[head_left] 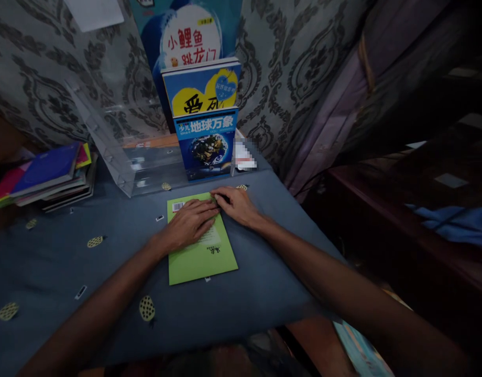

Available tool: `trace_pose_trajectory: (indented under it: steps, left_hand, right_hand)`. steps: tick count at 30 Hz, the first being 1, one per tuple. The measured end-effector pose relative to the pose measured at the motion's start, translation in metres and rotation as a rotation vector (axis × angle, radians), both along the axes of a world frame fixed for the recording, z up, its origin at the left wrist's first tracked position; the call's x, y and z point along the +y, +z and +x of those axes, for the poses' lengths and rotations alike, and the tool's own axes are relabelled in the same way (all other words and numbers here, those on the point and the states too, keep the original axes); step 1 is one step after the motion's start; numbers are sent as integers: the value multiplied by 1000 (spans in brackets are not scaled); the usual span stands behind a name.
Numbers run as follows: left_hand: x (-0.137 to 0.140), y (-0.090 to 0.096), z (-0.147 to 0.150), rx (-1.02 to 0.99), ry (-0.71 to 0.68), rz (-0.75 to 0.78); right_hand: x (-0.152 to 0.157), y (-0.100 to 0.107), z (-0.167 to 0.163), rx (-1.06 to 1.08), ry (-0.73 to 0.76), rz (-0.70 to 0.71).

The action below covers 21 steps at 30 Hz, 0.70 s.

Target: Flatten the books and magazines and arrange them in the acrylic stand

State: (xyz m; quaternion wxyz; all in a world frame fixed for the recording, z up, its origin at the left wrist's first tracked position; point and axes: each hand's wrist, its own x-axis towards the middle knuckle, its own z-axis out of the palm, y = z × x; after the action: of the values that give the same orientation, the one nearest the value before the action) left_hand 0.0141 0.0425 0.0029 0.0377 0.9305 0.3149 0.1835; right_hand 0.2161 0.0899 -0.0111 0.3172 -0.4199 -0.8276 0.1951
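Note:
A green book [201, 264] lies on the grey-blue cloth with its back cover up, showing a barcode at the top left. My left hand [194, 222] rests flat across its upper part, fingers stretched out toward the right edge. At the book's top right corner is my right hand [235, 204], its thumb and fingertips closed together on the corner. Just beyond stands a clear plastic rack [107, 141]. It holds a blue book with a globe [207, 149], a blue and yellow book [199, 89] and a tall teal book [152, 31] behind them.
A pile of books [48, 170] lies at the left. The table's cloth [119, 272] has pineapple prints. Patterned wall covering [264, 68] rises behind the rack. A curtain [335, 120] hangs to the right, above a dark red piece of furniture [367, 199] with blue fabric [457, 222].

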Motion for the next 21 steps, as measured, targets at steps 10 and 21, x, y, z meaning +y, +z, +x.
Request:
trace_pose_trajectory:
  steps: [10, 21]
  left_hand:
    - [-4, 1, 0, 22, -14, -5]
    - [-2, -1, -4, -26, -29, -16]
  right_hand:
    - [-4, -1, 2, -9, 19, 6]
    - [-32, 1, 11, 54, 129, 11]
